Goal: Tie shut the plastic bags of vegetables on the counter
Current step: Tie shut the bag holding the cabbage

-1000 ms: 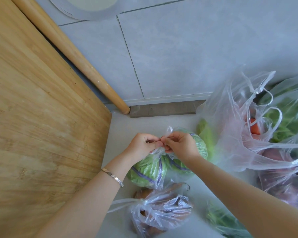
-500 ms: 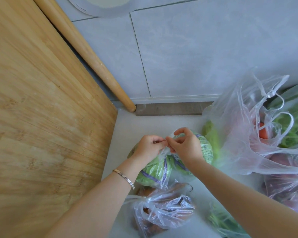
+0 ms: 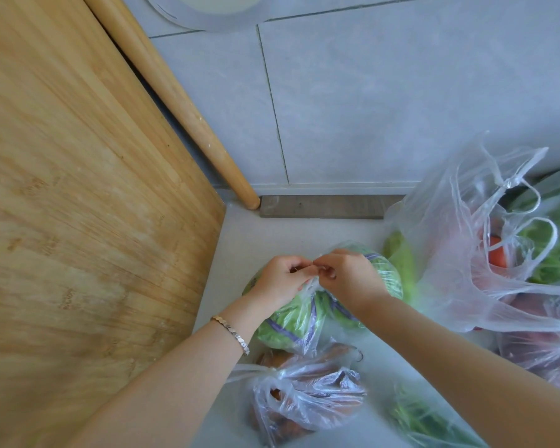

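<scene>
Head view — left hand [image 3: 280, 279] and right hand [image 3: 348, 279] meet, both pinching the gathered top of the cabbage bag [image 3: 291, 328]. Bag sits on the counter [image 3: 240, 250], near the cutting board [image 3: 88, 202] — a knotted bag [image 3: 307, 396] lies just in front

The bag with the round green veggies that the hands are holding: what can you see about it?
The bag is thin, clear, crinkly plastic. Inside are round, leafy green heads with purple bands around them. It rests on the pale counter. Its top is gathered upward, and the left hand and right hand pinch that plastic between them. No finished knot shows yet. A bag of orange vegetables lies just in front of it.
</scene>
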